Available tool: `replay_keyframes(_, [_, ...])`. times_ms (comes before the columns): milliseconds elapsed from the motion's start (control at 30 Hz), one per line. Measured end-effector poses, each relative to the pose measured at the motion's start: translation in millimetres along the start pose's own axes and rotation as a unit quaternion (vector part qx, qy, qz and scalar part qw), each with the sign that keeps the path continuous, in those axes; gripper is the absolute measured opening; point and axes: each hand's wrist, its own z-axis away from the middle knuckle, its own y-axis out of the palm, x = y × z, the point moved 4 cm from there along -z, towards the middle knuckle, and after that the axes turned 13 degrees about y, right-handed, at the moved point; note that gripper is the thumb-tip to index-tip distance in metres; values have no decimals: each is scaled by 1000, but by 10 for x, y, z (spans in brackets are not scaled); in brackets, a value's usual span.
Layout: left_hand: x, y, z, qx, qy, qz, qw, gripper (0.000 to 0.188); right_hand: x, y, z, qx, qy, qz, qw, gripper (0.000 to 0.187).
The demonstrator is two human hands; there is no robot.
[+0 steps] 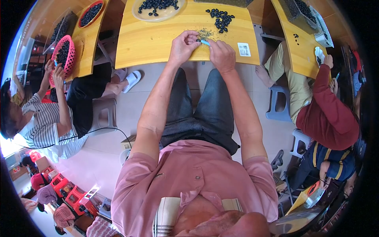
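Working to the right of a clear bowl (139, 13) of black round pieces (158, 4) near the left edge of the yellow table (142, 43), pinches with thumb and fingers of the left hand (184, 46) a small dark piece (198, 40), above the tabletop close to the near edge. Holds right at it, just this side of scattered dark crumbs (204, 33), a slim pale-blue tool (205, 42) clasped in the right hand (222, 55). Has, toward the right edge, a loose heap (222, 20) of black pieces and, by the near right corner, a white label (244, 49).
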Motion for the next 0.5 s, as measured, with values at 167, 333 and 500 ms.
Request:
replay_keyframes(167, [-19, -34, -15, -32, -10, 69, 997, 35, -23, 26, -25, -4, 41, 35, 999, 16])
replay_keyframes(333, [27, -110, 31, -45, -61, 64, 995, 26, 17, 6, -50, -12, 34, 22, 999, 15])
replay_keyframes(500, [-156, -196, -102, -102, 5, -35, 994, 20, -50, -18, 18, -10, 46, 39, 998, 15])
